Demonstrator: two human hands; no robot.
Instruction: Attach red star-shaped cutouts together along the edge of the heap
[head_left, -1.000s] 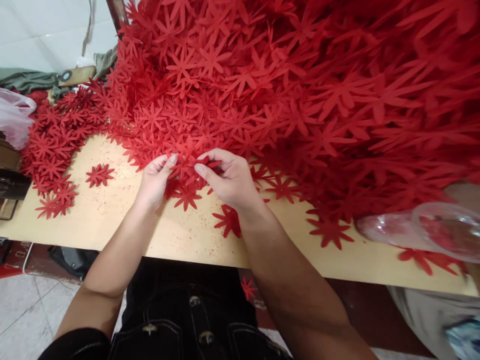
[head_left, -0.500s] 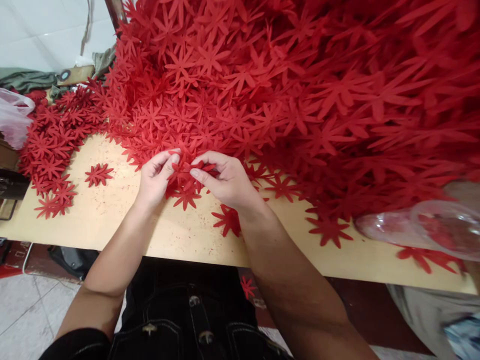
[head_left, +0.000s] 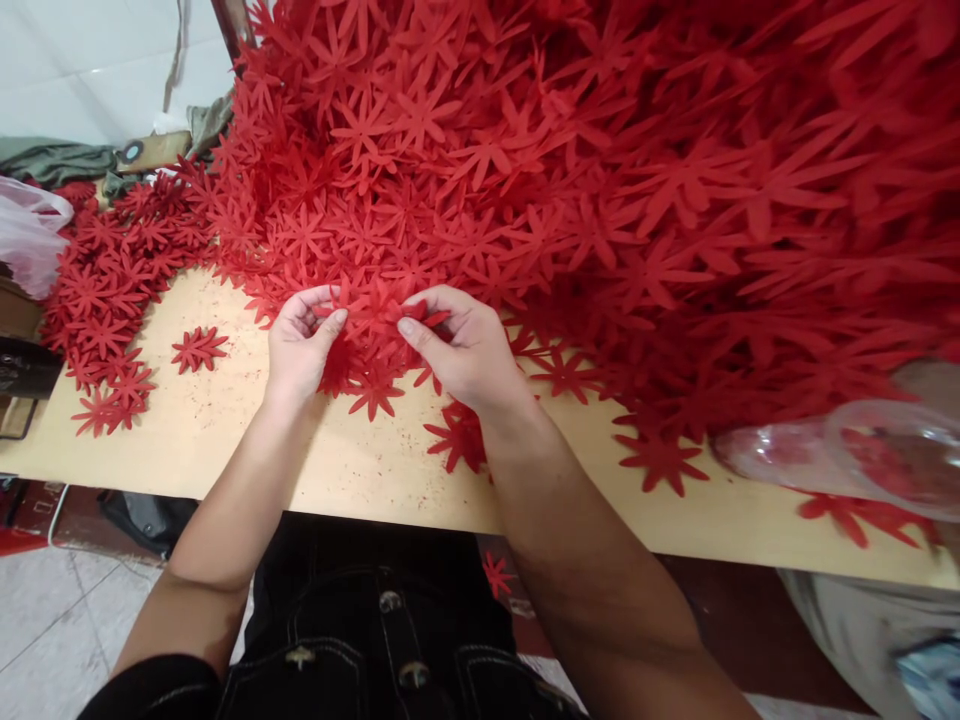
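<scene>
Red flower-shaped cutouts with long narrow petals form a large pile (head_left: 450,180) in front of me. At its near edge my left hand (head_left: 300,345) pinches red petals between thumb and fingers. My right hand (head_left: 465,345) is closed on a red flower cutout (head_left: 431,316), its petals sticking out past the thumb and fingers. Between the two hands lie more red petals, and I cannot tell which of them belong to the held pieces. Just below the hands a loose flower cutout (head_left: 375,392) rests on the table (head_left: 360,470).
A smaller heap of red cutouts (head_left: 105,290) lies at the left, with a small stack (head_left: 199,349) beside it. A clear plastic container (head_left: 892,455) lies at the right edge. A white plastic bag (head_left: 30,235) sits far left. One cutout (head_left: 496,574) is below the table edge.
My hands have moved apart, the left one leftward and the right one rightward and slightly up. More red petals show between them. The pile looks the same.
</scene>
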